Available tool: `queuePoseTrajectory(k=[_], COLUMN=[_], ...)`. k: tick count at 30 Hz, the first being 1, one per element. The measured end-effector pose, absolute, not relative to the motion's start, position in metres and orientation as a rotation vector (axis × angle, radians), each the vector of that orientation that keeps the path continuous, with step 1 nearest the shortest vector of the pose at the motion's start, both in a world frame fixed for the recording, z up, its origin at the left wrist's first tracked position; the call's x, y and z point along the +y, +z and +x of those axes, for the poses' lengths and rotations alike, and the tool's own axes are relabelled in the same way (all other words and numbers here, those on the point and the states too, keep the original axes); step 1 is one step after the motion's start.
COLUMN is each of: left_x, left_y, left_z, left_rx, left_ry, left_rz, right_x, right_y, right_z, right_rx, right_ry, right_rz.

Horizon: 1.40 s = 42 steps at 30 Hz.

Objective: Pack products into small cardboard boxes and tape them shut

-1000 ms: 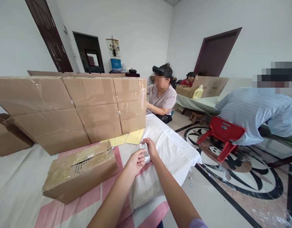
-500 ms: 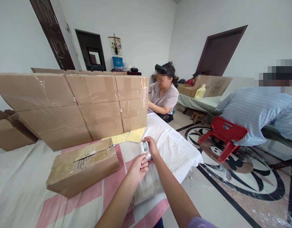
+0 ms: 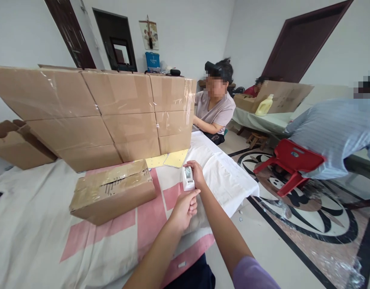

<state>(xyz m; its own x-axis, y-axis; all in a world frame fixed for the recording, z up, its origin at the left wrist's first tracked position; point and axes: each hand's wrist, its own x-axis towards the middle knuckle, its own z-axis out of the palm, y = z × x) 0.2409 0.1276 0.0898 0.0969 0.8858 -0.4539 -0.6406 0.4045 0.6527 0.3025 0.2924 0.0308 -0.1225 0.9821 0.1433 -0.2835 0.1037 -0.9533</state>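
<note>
A small white device with a grey display (image 3: 188,176) is in my right hand (image 3: 198,175), whose fingers wrap its far end and right side. The display faces up toward me. Just below it is my left hand (image 3: 185,209), with its fingers curled and one digit stretched toward my right wrist. The inside of that curl is hidden, so I cannot tell whether it holds anything. To the left of both hands lies a taped cardboard box (image 3: 112,196) on the pink and white cloth (image 3: 151,204).
Stacked cardboard boxes (image 3: 127,116) wall off the table's far side, with yellow sheets (image 3: 175,157) at their foot. A person (image 3: 215,104) sits beyond the table's far end. On the right, another person (image 3: 338,132) bends over a red chair (image 3: 296,160). A yellow jug (image 3: 264,105) stands behind.
My left hand has moved off the device, down toward me, so more of its display and near end shows. My right hand still holds it. The view has tilted down.
</note>
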Motion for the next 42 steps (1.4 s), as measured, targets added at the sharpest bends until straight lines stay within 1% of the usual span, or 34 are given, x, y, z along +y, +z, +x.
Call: queuePoseTrajectory(k=[5, 11, 22, 29, 36, 42], left_x=[0.129, 0.144, 0.161, 0.163, 0.151, 0.148], left_y=[0.086, 0.074, 0.073, 0.064, 0.070, 0.068], left_z=[0.240, 0.236, 0.236, 0.242, 0.257, 0.255], left_rx=[1.037, 1.099, 0.942, 1.030, 1.139, 1.205], left_ry=[1.260, 1.183, 1.131, 1.190, 1.337, 1.342], left_rz=[0.300, 0.226, 0.145, 0.289, 0.405, 0.417], right_x=[0.290, 0.288, 0.296, 0.296, 0.295, 0.291], right_y=[0.033, 0.035, 0.030, 0.029, 0.032, 0.034], right_z=[0.302, 0.302, 0.303, 0.302, 0.302, 0.302], right_rx=[-1.118, -1.112, -1.140, -1.138, -1.142, -1.141], right_ry=[1.336, 1.360, 1.345, 1.349, 1.344, 1.345], right_rz=[-0.826, -0.815, -0.833, -0.841, -0.839, -0.841])
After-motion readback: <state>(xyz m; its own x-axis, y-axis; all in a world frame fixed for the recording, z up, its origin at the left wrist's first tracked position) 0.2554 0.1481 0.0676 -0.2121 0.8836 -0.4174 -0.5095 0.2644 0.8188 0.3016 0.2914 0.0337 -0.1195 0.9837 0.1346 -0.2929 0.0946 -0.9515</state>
